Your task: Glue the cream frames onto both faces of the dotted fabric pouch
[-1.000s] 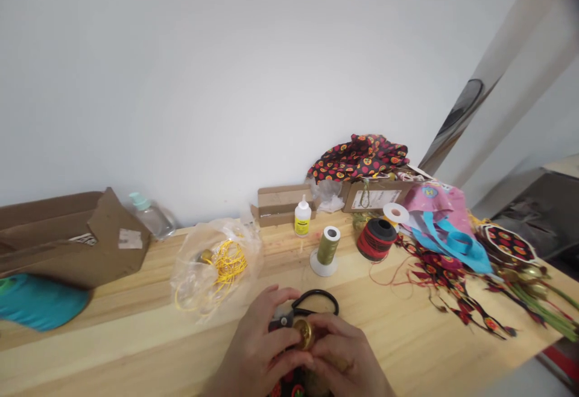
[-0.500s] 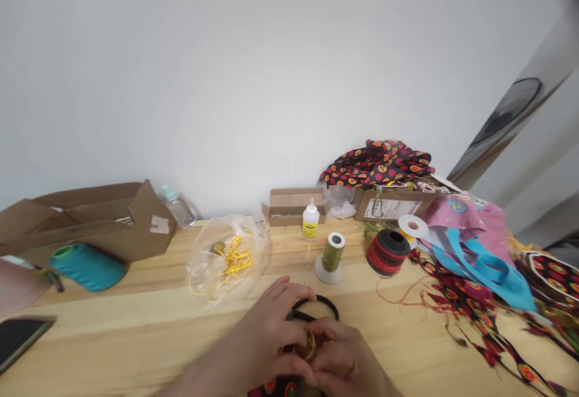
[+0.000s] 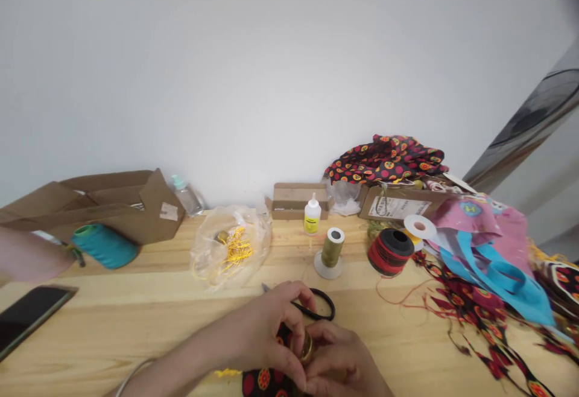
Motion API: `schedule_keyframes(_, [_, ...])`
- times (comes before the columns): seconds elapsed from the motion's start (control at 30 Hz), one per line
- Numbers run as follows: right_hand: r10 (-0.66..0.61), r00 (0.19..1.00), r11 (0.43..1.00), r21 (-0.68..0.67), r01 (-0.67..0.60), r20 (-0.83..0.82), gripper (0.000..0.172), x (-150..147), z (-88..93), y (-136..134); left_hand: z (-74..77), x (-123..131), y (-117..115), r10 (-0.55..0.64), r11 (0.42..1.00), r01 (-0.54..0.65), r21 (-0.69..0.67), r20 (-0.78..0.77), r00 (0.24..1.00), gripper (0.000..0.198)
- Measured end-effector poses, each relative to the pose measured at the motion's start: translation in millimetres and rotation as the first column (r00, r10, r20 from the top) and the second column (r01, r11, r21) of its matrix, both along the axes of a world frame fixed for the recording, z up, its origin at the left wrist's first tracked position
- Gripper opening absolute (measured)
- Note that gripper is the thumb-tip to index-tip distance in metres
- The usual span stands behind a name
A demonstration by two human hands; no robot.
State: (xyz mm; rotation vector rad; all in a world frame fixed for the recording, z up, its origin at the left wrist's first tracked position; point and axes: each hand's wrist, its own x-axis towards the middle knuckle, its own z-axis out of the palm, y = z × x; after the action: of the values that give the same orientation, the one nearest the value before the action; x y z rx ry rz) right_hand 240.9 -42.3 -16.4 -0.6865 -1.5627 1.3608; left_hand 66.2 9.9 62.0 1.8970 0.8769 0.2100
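Low in the head view, both hands meet over a small round gold piece [image 3: 307,346]. My left hand [image 3: 265,333] curls round it from the left, fingers pinched on its rim. My right hand [image 3: 341,364] grips it from the right, fingers bent. Under them lies a dark patterned fabric piece [image 3: 262,382] with orange dots. Black-handled scissors [image 3: 316,308] lie on the wooden table [image 3: 136,330] just behind my fingers.
Behind the hands stand an olive thread spool [image 3: 332,251], a red-and-black cord reel [image 3: 389,252], a glue bottle [image 3: 312,215] and a plastic bag of yellow cord [image 3: 230,247]. A teal spool [image 3: 105,245], a cardboard box [image 3: 97,205] and a phone [image 3: 29,316] lie left; patterned fabric and ribbons are piled right.
The view has swung left, bringing the phone and teal spool into sight. Both hands stay closed on the gold piece and have shifted slightly lower in the picture.
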Motion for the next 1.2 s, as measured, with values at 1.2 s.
schedule_keyframes(1.2, [0.238,0.94,0.969,0.002,-0.245,0.243,0.005,-27.7,51.6,64.0,-26.7,-52.3,15.5,0.517,0.829,-0.267,-0.491,0.491,0.701,0.014])
